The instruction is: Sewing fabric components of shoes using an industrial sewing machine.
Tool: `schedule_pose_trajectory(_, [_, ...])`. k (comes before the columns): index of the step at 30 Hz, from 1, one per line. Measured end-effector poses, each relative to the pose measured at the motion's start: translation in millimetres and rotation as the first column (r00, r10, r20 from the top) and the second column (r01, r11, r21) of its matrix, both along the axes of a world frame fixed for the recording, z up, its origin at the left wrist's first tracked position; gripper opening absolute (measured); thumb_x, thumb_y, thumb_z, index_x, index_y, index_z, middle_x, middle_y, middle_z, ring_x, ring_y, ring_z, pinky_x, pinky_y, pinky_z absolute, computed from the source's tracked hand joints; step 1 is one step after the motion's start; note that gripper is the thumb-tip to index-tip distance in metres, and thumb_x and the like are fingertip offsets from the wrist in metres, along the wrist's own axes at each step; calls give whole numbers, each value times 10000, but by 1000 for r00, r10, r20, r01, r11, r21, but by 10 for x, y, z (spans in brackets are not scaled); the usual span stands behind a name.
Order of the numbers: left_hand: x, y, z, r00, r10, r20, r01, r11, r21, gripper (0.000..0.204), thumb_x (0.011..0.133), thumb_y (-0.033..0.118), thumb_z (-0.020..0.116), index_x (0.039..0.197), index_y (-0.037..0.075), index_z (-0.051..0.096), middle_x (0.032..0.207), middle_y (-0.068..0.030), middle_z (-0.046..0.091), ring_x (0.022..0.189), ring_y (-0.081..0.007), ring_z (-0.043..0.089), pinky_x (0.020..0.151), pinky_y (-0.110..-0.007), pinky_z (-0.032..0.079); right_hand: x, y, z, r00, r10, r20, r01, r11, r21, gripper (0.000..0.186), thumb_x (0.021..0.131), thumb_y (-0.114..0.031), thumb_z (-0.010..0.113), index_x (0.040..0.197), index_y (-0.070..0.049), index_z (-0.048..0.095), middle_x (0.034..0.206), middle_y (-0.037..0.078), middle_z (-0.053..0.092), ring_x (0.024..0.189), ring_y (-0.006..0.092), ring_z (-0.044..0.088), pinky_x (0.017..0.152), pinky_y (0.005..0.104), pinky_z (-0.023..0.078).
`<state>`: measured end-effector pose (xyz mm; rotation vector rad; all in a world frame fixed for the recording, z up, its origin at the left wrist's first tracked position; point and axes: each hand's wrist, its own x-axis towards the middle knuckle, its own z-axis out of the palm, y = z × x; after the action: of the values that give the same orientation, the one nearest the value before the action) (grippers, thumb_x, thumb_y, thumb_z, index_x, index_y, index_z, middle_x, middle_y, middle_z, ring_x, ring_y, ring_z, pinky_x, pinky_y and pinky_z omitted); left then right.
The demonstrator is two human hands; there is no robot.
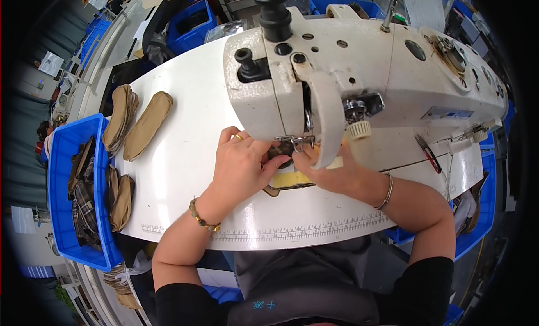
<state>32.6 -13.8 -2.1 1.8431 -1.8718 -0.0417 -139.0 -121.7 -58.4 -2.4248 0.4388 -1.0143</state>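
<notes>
A white industrial sewing machine (387, 73) stands over the table. A small dark patterned fabric piece (279, 152) lies under its needle area. My left hand (241, 162) pinches that fabric from the left, thumb and fingers closed on its edge. From the right, my right hand (331, 168) grips the same piece with bent fingers, partly hidden behind the machine's curved white arm. Below my fingers are a yellow strip (292, 179) and a brown fabric edge (272, 191). The machine hides the needle and part of the fabric.
Stacked brown curved fabric pieces (147, 127) lie on the white table (185, 174) at left. Beside them a blue bin (56, 186) holds plaid fabric. Red-handled thread snips (431, 156) lie at right. A printed ruler (269, 235) follows the front edge. Another blue bin (487, 202) stands right.
</notes>
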Motion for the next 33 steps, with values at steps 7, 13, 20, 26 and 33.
schedule_pose_trajectory(7, [40,-50,-130,991,-121,59,124,991,-46,255,761,167,761,1015,176,744,801,-7,691,882,-203,617,913,-411,346,-3,-11,-41,1000,-6,-8,5,997,-78,111,797,-129,669,769,-23,657,764,109,698,675,286,682,597,371,534])
schedule_pose_trajectory(13, [164,-83,-151,953,-89,-288,135,980,145,217,798,166,726,1012,145,754,872,-36,709,875,-243,612,910,-402,349,-136,-9,119,928,67,-367,-187,935,-301,135,803,-94,637,920,-32,663,645,110,645,560,263,644,505,363,498])
schedule_pose_trajectory(20, [173,-107,-174,980,-177,-85,182,982,51,204,814,168,737,1008,104,741,796,-70,709,767,-266,651,745,-367,438,-228,198,325,893,36,-449,-266,848,-459,430,694,-127,665,1067,86,659,532,28,569,423,161,555,390,307,405])
schedule_pose_trajectory(26, [123,-136,-167,981,-175,-81,176,984,-2,191,712,120,769,898,77,764,856,-84,719,867,-302,655,846,-438,450,-225,212,314,905,58,-422,-255,867,-428,458,696,-132,641,1091,97,671,517,24,561,399,157,546,369,317,403])
schedule_pose_trajectory(33, [111,-166,-140,979,-201,-30,199,979,-45,196,664,104,789,855,72,753,870,-81,711,838,-309,658,799,-431,488,-223,210,310,913,90,-399,-267,870,-415,440,710,-126,628,1084,101,671,511,30,559,398,155,554,358,319,404])
